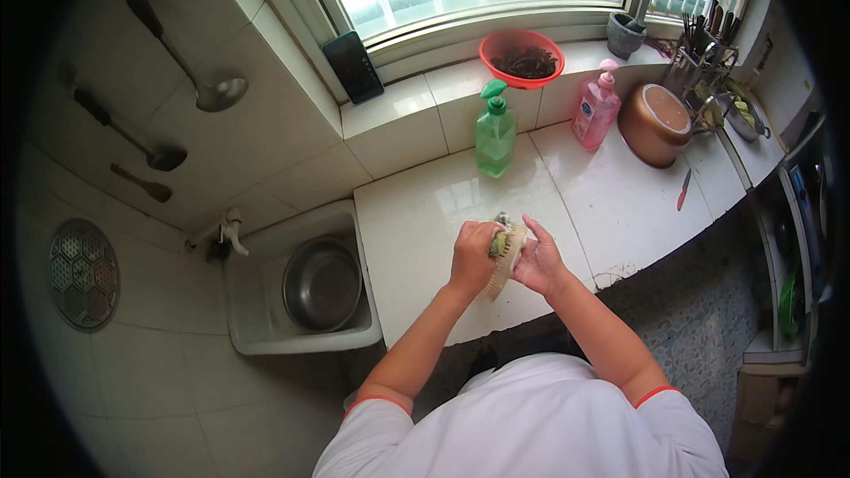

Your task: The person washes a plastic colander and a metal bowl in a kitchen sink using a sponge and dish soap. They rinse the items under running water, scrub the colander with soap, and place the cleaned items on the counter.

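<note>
Above the white tiled counter (412, 265), a cream plastic basket (508, 262) with slots along its side is held nearly edge-on to me. My left hand (473, 259) grips a green scrubbing sponge (498, 243) and presses it against the basket's left side. White suds show around the sponge's top. My right hand (541, 259) supports the basket from the right, thumb raised and its other fingers partly hidden behind it.
A grey basin (312, 285) sits in the white sink (242, 318) at left. Behind the hands stand green (495, 143) and pink (596, 113) pump bottles. Rightward are an upturned copper-coloured pot (654, 126) and a small red-handled knife (683, 191). A red bowl (488, 70) rests on the sill.
</note>
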Action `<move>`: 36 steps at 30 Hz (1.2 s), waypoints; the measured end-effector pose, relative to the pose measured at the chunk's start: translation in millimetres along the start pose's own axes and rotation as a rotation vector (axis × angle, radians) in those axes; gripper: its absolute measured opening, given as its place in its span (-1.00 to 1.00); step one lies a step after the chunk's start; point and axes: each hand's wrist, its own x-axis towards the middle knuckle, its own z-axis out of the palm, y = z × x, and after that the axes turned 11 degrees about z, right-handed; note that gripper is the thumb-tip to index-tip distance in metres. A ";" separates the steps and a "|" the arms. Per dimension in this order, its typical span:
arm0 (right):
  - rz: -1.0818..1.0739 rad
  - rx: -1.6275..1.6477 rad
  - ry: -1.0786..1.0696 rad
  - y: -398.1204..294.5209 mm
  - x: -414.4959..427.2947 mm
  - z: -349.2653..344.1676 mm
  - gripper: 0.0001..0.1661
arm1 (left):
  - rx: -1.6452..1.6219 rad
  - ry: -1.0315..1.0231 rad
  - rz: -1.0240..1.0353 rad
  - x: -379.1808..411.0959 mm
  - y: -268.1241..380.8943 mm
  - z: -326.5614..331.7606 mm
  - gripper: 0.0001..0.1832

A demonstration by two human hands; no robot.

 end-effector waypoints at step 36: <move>-0.456 0.053 0.428 19.1 18.6 1.1 -0.66 | 0.055 0.093 -0.111 -2.9 23.7 18.5 -0.73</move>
